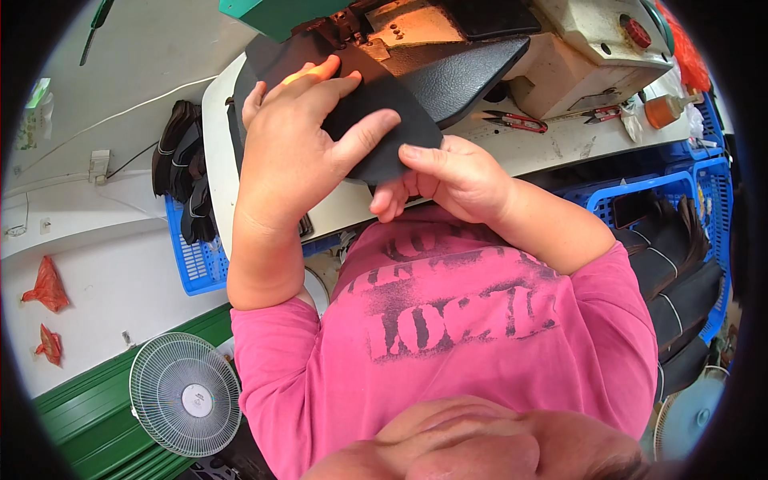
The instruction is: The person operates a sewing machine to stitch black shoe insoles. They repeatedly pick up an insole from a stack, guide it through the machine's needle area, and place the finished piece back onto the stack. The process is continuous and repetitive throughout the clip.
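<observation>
A flat black leather-like piece (386, 94) lies on the white sewing table (328, 210), its far end at the needle area (347, 29) of a sewing machine. My left hand (298, 138) rests on top of it, fingers stretched out and thumb apart. At its near right corner, my right hand (466, 178) pinches the edge, thumb on top and the other fingers partly hidden beneath. A grained black panel (468, 78) extends to the right from behind the piece; whether the two are joined, I cannot tell.
The machine's green head (280, 11) overhangs the table. Red-handled thread snips (518, 122) and an orange-tinted bottle (666, 110) lie to the right. Blue baskets with bundled black pieces stand at left (192, 254) and right (640, 186). A fan (184, 392) is at lower left.
</observation>
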Demonstrator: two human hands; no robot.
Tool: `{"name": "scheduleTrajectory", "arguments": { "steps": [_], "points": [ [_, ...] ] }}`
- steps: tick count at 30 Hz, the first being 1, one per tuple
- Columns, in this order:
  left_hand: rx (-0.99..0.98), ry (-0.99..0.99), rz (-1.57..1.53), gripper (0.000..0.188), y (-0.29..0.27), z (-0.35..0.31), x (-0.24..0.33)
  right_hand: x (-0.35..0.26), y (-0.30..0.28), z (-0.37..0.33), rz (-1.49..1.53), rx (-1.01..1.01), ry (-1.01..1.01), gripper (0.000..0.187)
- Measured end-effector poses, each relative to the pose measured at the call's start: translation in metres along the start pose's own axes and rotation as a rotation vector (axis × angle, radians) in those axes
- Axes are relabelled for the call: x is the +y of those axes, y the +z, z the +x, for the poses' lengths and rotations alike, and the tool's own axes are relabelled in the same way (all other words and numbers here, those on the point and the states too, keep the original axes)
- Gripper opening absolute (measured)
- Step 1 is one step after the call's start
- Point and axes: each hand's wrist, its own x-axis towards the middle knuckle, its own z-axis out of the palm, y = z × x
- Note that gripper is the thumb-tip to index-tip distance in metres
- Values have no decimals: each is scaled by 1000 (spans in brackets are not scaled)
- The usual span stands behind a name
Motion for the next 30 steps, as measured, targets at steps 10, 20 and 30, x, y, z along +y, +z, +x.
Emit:
{"name": "scheduleTrajectory", "arguments": {
  "steps": [10, 20, 30],
  "points": [
    [-71, -73, -174, 49, 2, 17, -32, 8, -8, -3, -56, 9, -2, 36],
    [-241, -56, -164, 45, 9, 57, -82, 16, -19, -9, -71, 61, -1, 34],
    [-259, -182, -323, 42, 17, 82, -133, 17, -14, -11, -42, 80, 32, 39]
  ]
}}
